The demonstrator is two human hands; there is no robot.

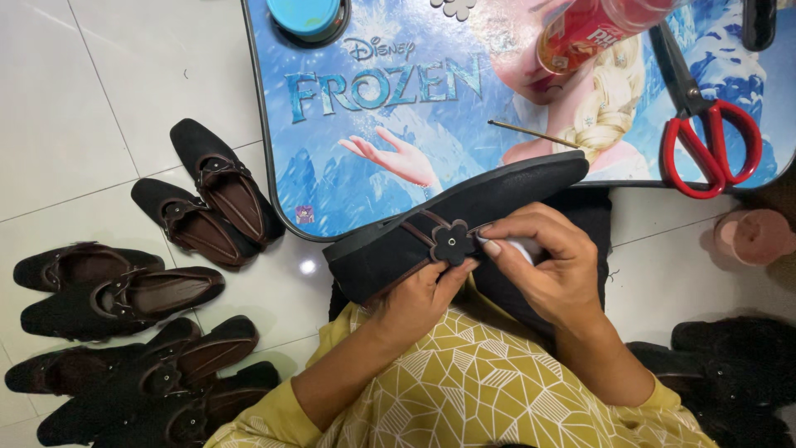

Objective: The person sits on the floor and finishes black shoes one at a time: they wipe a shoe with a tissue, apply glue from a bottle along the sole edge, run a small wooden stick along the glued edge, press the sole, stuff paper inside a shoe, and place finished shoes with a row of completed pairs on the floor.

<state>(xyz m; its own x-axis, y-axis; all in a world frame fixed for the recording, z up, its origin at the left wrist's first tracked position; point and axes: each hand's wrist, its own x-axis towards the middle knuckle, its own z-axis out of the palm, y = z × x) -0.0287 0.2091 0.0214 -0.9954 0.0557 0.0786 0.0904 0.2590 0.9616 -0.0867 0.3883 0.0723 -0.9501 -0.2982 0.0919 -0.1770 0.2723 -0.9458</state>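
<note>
While the left hand (pixel 419 299) grips the black suede shoe (pixel 452 224) from below, the right hand (pixel 543 253) pinches its flower-shaped trim (pixel 453 242); red-handled scissors (pixel 705 124) lie well beyond the shoe.

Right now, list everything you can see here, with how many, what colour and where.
held shoe: one, black with a dark flower, on the lap.
finished shoes: about eight, black and brown, floor at left.
dark pile: count unclear, black, floor at right.
small table: one, blue printed top, ahead.
scissors: one, red handles, table right.
red can: one, table top edge.
thin stick: one, brown, table middle.
blue lid: one, table top.
pink spool: one, floor right.
left hand: under the shoe.
right hand: pinching something white by the flower.
</note>
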